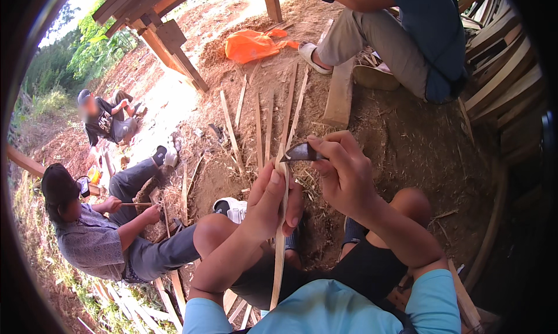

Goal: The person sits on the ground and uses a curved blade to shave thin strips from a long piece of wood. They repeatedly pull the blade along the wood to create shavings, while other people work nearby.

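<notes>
My left hand [268, 203] is closed around a long, pale strip of wood [279, 270], with the thumb along its upper part. The strip runs from my lap up past the fingers, its lower end close to my shirt. In my right hand [344, 172] a short, dark knife blade [302, 152] is pinched between thumb and fingers. The blade's pointed end touches or nearly touches the strip just above my left thumb. The knife's handle is hidden in the hand. Beyond my hands, several thin wooden strips [258, 130] lie on the dirt.
An orange plastic bag [253, 45] lies ahead near a wooden frame [168, 49]. A thick board [339, 98] rests by a seated person [418, 37]. Another person [93, 241] sits close on my left with a thin stick; a third [110, 119] sits farther off. Stacked planks [505, 72] stand at right.
</notes>
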The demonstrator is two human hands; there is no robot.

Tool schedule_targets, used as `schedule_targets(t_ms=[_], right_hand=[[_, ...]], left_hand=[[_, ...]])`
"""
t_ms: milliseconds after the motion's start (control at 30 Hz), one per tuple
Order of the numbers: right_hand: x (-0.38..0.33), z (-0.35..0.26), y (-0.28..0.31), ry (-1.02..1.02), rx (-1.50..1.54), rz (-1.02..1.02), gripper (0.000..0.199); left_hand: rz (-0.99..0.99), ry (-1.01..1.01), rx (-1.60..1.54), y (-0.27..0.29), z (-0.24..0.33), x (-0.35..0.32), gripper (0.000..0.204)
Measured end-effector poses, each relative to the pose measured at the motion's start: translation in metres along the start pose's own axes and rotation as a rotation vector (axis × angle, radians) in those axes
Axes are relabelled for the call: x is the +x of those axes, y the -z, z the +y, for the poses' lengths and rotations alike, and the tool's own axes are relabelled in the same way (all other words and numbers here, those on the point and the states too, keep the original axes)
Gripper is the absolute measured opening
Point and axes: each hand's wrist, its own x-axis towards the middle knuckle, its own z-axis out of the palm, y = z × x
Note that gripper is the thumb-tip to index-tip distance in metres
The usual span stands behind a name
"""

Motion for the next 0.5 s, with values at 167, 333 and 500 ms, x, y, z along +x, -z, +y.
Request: schedule_targets(t_ms=[167, 333, 500], right_hand=[[0.004, 0.002, -0.007, -0.015, 0.021, 0.020, 0.029], [0.020, 0.045, -0.024, -0.687, 0.263, 0.210, 0.027], [0.023, 0.051, 0.004, -0.430, 0.185, 0.205, 0.030]], left_hand=[[0.043, 0.033, 0.037, 0.003, 0.005, 0.003, 0.028], [-0.022, 0.140, 0.233, -0.009, -0.005, -0.008, 0.026], [-0.028, 0.045, 0.107, 0.003, 0.017, -0.005, 0.027]])
